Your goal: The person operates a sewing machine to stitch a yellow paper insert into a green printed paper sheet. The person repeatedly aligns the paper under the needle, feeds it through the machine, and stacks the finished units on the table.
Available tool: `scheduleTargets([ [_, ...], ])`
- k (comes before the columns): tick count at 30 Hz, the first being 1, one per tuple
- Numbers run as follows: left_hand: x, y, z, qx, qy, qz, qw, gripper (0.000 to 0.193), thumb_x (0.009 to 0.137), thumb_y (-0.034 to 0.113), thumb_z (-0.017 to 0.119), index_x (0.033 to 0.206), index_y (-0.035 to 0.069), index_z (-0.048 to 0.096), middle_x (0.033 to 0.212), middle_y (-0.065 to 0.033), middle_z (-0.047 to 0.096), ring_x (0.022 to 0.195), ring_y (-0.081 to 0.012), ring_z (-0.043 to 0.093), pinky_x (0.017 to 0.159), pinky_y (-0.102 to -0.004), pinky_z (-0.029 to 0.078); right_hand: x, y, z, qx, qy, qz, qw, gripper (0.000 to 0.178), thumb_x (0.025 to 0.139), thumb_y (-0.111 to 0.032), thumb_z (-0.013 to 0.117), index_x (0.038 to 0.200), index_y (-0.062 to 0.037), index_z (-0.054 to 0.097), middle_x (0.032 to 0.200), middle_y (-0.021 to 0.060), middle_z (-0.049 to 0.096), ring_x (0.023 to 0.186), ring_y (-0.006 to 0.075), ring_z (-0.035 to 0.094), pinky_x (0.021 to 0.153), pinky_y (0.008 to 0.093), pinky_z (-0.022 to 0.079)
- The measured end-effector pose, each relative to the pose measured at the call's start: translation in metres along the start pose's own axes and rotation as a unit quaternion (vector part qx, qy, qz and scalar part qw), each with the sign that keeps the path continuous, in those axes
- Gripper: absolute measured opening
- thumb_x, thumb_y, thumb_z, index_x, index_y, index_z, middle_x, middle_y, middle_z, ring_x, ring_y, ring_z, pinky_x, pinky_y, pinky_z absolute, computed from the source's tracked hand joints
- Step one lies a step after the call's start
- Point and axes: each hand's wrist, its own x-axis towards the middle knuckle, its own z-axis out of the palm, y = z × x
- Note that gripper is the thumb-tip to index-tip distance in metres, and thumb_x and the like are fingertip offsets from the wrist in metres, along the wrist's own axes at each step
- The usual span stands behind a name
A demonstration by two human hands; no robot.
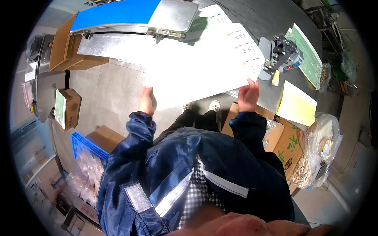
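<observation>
**Broad white printed paper sheet (201, 67), held at two corners**

Handling appears under way: the sheet is already taken up and spread, not yet released; how much remains cannot be judged. The left hand (146, 102) grasps its near left corner, the right hand (248, 96) pinches its near right corner. The sheet extends forward from the fingertips, beside a long blue-topped metal machine (118, 15).
</observation>
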Motion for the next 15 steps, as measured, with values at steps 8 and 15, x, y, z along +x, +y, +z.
scheduleTargets([
  [8,0.006,-0.004,0.006,0.032,-0.235,-0.195,0.952,0.039,0.099,0.03,0.057,0.129,0.005,0.055,0.126,-0.0065,0.062,0.113,-0.0195,0.061,0.095,-0.0354,0.049,-0.088,0.067,-0.188,-0.075,0.028,-0.009,0.997,0.027,0.092,-0.004,0.06,0.119,-0.0031,0.056,0.097,0.0067,0.062,0.09,0.0195,0.061,0.079,0.0337,0.052],
  [15,0.011,-0.011,0.066,0.168,-0.233,-0.174,0.942,0.021,0.101,0.016,0.051,0.117,0.005,0.058,0.112,-0.0052,0.067,0.101,-0.017,0.064,0.086,-0.0335,0.051,-0.111,0.041,-0.252,-0.3,0.152,0.224,0.915,0.046,0.087,-0.029,0.074,0.115,0.001,0.055,0.107,0.0112,0.061,0.093,0.0267,0.06,0.079,0.0387,0.049],
])
